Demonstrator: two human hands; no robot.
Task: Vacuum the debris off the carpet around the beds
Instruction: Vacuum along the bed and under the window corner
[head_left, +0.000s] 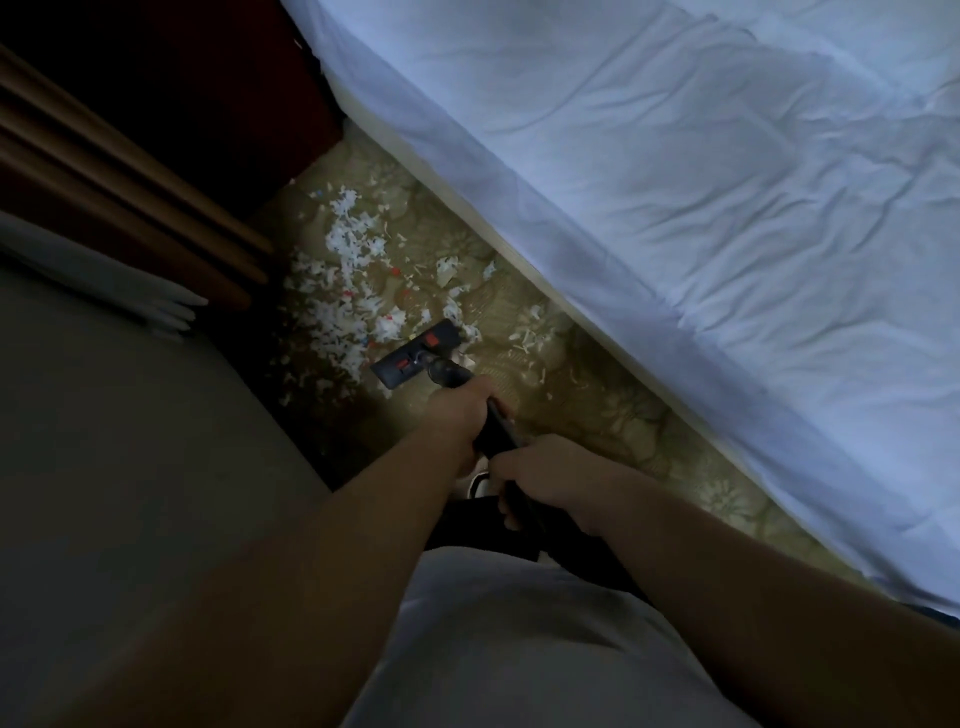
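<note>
A black vacuum wand (500, 427) runs from my body down to a black floor head (415, 354) with red pedals, which sits on the patterned olive carpet (592, 405). My left hand (464, 410) grips the wand high, close behind the head. My right hand (540, 475) grips it lower, nearer my body. White shredded paper debris (349, 291) with a few red bits lies thick just beyond and left of the head. Sparser scraps (527, 338) lie toward the bed.
A bed with a rumpled white sheet (701, 197) borders the carpet strip on the right. A second bed's dark surface (130, 426) fills the left. A dark wooden nightstand (218, 98) and brown curtain folds (104, 171) close the far end.
</note>
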